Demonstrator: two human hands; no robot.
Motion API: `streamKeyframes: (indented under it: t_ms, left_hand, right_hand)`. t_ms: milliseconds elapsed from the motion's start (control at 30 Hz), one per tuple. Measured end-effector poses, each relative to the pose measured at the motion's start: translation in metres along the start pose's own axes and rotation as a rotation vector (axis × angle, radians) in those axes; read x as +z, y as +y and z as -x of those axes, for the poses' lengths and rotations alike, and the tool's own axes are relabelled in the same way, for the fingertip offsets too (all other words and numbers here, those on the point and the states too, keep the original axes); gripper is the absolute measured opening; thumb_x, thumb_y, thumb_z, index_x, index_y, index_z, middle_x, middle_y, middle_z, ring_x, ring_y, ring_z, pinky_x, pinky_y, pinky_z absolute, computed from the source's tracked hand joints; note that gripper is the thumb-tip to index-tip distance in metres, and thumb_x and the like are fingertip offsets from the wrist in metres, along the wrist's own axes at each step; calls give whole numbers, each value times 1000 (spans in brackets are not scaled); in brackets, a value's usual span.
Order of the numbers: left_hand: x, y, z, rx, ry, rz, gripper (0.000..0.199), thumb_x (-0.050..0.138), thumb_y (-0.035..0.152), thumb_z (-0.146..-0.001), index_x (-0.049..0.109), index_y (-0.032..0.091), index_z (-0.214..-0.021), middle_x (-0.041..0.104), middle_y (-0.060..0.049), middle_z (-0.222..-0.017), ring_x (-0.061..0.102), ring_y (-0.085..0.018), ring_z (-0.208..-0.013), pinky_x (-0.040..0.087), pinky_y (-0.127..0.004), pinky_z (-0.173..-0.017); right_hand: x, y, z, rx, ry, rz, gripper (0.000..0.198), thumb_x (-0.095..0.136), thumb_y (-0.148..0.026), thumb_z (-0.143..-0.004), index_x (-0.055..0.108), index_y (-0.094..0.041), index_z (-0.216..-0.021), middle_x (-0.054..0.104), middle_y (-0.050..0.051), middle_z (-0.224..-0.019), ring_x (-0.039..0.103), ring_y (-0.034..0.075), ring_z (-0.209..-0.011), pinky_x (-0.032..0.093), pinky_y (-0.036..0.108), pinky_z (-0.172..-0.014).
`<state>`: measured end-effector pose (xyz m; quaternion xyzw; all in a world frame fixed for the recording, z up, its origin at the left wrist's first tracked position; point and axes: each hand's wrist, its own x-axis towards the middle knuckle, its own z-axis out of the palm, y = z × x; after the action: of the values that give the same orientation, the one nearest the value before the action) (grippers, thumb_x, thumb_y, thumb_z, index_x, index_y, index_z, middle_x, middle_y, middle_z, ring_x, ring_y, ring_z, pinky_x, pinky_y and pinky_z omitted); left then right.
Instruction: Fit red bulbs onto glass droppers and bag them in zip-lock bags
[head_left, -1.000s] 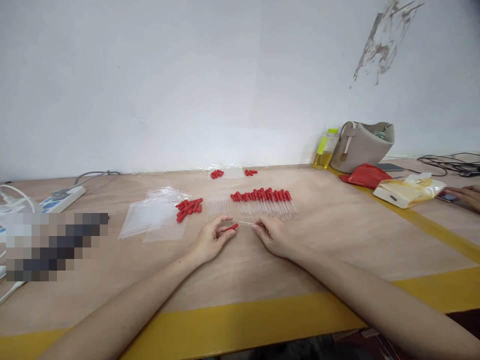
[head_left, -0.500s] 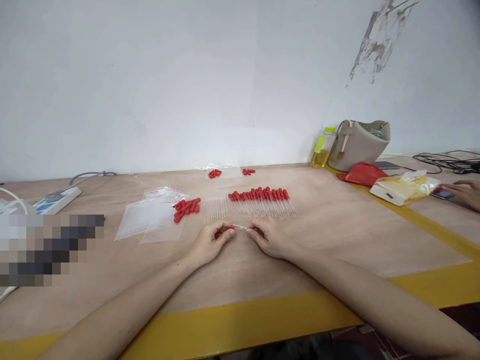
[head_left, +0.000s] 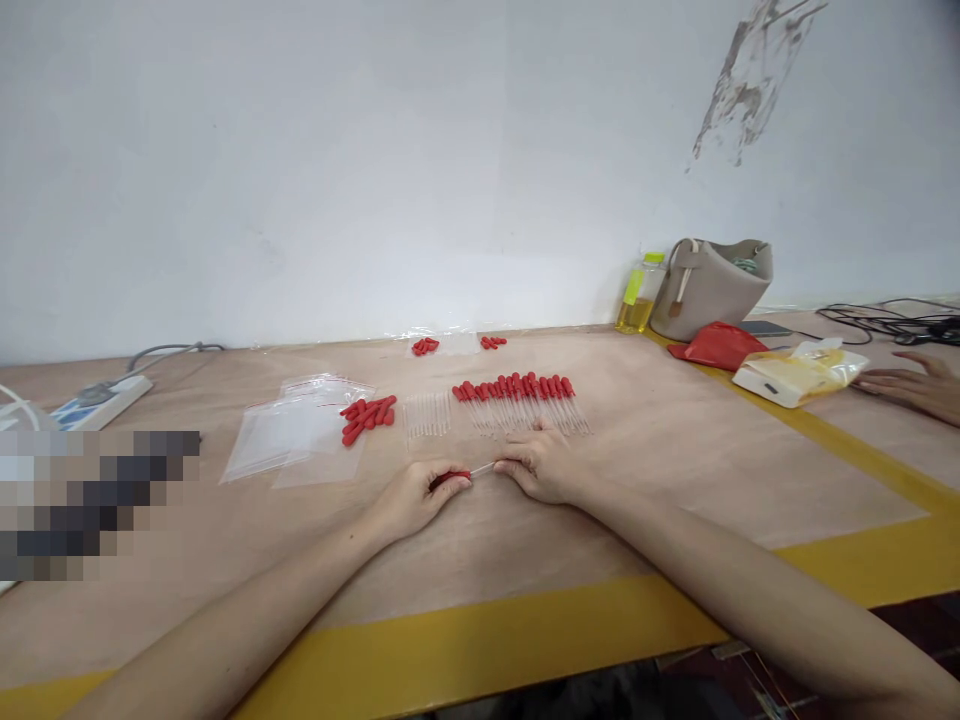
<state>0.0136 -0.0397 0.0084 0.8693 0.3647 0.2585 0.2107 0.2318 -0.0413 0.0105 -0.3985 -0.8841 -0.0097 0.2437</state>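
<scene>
My left hand [head_left: 424,497] is closed around a red rubber dropper bulb [head_left: 451,478]. A thin glass dropper tube [head_left: 482,469] runs from the bulb's end to my right hand [head_left: 538,463], which pinches it between thumb and fingers. Whether the tube is fully seated in the bulb is hard to see. Just beyond my hands lies a row of droppers with red bulbs [head_left: 517,387]. Left of that row sit several bare glass tubes [head_left: 427,414], and farther left is a heap of loose red bulbs [head_left: 367,417].
Clear zip bags [head_left: 289,440] lie on the left, near a power strip [head_left: 105,400]. By the wall stand a bottle of yellow liquid [head_left: 637,295] and a grey bag [head_left: 712,290]. A red pouch [head_left: 720,345] and a yellow-white packet [head_left: 799,375] are nearby. Another person's hand [head_left: 911,385] rests at right.
Both hands have shifted slightly toward me. More of the red bulb shows in my left hand, and the tube now slants up toward my right hand. The other person's hand has shifted.
</scene>
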Motion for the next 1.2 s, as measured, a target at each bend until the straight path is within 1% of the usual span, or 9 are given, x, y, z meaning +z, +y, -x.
streamKeyframes:
  t_ms: [133,433,600,733,800,867,967,1067,1200]
  left_hand:
    - [0,0,1,1,15,-76,23,47,35,-83,63,18,-83,62,0,-72,54,-12,-64,40,-21,-60]
    - [0,0,2,68,7,-100,22,46,32,-83,62,17,-84,60,-1,-73,53,-12,-66,41,-22,-62]
    - [1,-2,-1,65,44,-93,22,46,32,-83,62,17,-83,60,-2,-73,53,-12,-65,41,-23,-62]
    - [-4,-1,-5,38,81,-51,22,48,34,-82,62,17,-84,61,-2,-75,54,-13,-67,43,-24,-63]
    - [-10,-2,-6,61,121,-43,22,50,35,-81,61,18,-89,62,-3,-83,55,-15,-73,44,-25,-66]
    - [-17,-6,-5,64,174,-70,32,55,38,-77,57,19,-103,59,-5,-94,54,-16,-80,44,-25,-66]
    - [-23,-20,-3,-8,233,-114,44,54,39,-76,48,19,-115,57,-5,-95,54,-15,-76,44,-24,-62]
    - [-24,-31,-3,-79,198,-101,28,44,34,-83,55,17,-103,60,-2,-78,53,-13,-64,43,-24,-59]
    - [-23,-30,-4,30,160,-113,24,38,23,-85,60,18,-93,60,-4,-90,54,-14,-77,42,-25,-70]
  right_hand:
    - [4,-8,2,16,63,70,25,43,-28,-83,60,-17,-68,61,1,-65,46,11,-60,18,30,-67]
    - [9,-16,0,46,-33,-17,31,40,-28,-85,55,-16,-60,61,-2,-58,36,7,-48,21,28,-68]
    - [12,-16,-4,84,-62,-49,32,38,-28,-86,55,-16,-62,60,-1,-58,41,8,-51,25,27,-69]
    - [3,-19,-8,76,-107,-73,32,34,-29,-87,57,-17,-68,60,2,-65,47,11,-59,29,26,-64]
    - [-4,-20,-8,68,-122,-104,29,35,-28,-87,58,-16,-72,60,4,-69,48,12,-62,31,25,-62]
    - [-9,-19,-7,83,-83,-185,25,38,-25,-86,59,-16,-77,60,5,-75,50,13,-67,34,24,-63]
    - [-12,-6,-7,242,101,-305,23,42,-25,-83,62,-16,-79,60,5,-80,52,14,-73,37,24,-65]
    - [-16,19,-16,501,249,-298,25,45,-30,-79,65,-16,-73,61,3,-71,54,15,-71,38,24,-64]
    - [-20,44,-40,709,198,-251,22,49,-30,-73,65,-17,-66,59,0,-60,54,13,-62,36,21,-55]
